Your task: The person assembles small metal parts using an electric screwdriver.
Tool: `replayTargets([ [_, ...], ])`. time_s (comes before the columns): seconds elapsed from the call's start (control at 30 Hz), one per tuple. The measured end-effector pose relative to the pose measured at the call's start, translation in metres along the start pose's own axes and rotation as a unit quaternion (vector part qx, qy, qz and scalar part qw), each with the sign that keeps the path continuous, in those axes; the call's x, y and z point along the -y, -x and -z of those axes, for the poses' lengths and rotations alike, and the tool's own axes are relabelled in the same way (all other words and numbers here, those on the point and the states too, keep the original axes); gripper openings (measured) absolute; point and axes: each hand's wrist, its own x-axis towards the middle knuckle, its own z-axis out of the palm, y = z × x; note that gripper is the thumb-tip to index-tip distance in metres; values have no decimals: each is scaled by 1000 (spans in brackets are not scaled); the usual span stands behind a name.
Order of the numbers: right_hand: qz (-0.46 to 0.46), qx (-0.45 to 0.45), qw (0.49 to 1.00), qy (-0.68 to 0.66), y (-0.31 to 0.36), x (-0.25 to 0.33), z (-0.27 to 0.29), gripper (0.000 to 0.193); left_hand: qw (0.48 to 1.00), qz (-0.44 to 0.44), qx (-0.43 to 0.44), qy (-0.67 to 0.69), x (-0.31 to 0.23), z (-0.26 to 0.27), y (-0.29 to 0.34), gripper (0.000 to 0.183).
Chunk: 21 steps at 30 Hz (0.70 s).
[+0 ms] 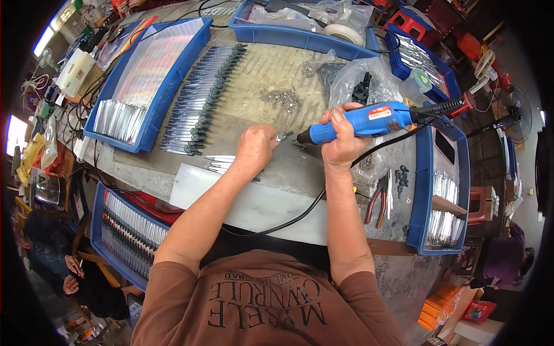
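My right hand is wrapped round a blue electric screwdriver, its black nose pointing left. Between the fingers of my left hand is a slim pen-like piece, whose grey head sticks out toward the screwdriver's tip. Whether tip and head touch I cannot tell. Just left of my left hand lie a few silver pen-like pieces on the table. Beyond my hands is a scattered heap of tiny metal parts. A long row of silver pieces with dark heads lies to the left.
Blue trays stand left, right and at the back, several holding silver pieces. A clear plastic bag with black parts sits behind the screwdriver. Red-handled pliers lie at right. A black cable crosses the table's front. A person's hands show at lower left.
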Motion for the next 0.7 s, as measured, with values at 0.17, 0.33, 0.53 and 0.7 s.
replayTargets([
  [0.17, -17, 32, 999, 25, -1, -8, -19, 26, 1000, -10, -17, -10, 1, -2, 3, 10],
  [0.33, -11, 47, 998, 39, 0, -16, -24, 26, 999, -20, -35, -7, 4, -3, 4, 10],
  [0.53, -14, 57, 997, 55, -1, -18, -25, 27, 999, -22, -35, -7, 3, -2, 3, 10],
  [0.7, -8, 66, 996, 55, 0, -18, -27, 26, 999, -21, -38, -5, 4, -2, 4, 10],
])
